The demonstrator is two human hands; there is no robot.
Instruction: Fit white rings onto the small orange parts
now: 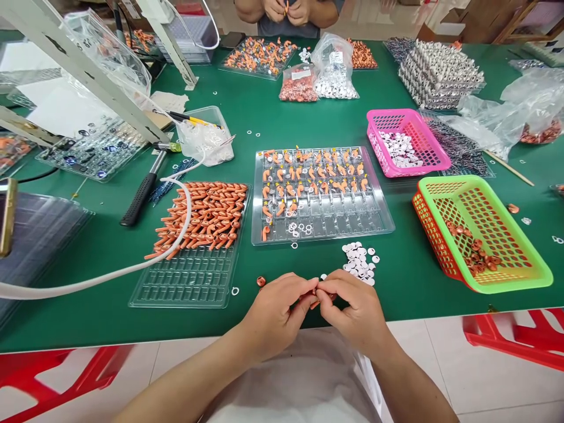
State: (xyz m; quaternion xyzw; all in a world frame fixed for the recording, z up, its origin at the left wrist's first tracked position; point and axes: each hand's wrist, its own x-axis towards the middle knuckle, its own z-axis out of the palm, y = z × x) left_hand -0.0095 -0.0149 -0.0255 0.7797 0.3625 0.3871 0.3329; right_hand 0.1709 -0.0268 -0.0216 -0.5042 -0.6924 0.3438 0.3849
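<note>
My left hand (275, 308) and my right hand (352, 311) meet at the near edge of the green table (396, 276), fingertips pinched together on a small orange part (315, 302) that is mostly hidden. Just beyond them lies a heap of small white discs (359, 261). One loose orange ring (261, 281) sits left of my hands. Straight ahead a clear compartment tray (348, 214) holds rows of orange hook-shaped parts (308, 173) and a few white rings.
A clear tray piled with orange parts (207, 217) lies left, crossed by a white hose (132, 267). A green-orange basket (480, 235) and a pink basket (408, 141) stand right. Across the table another person's hands (286, 10) work. Bags (332, 70), a black-handled tool (141, 194).
</note>
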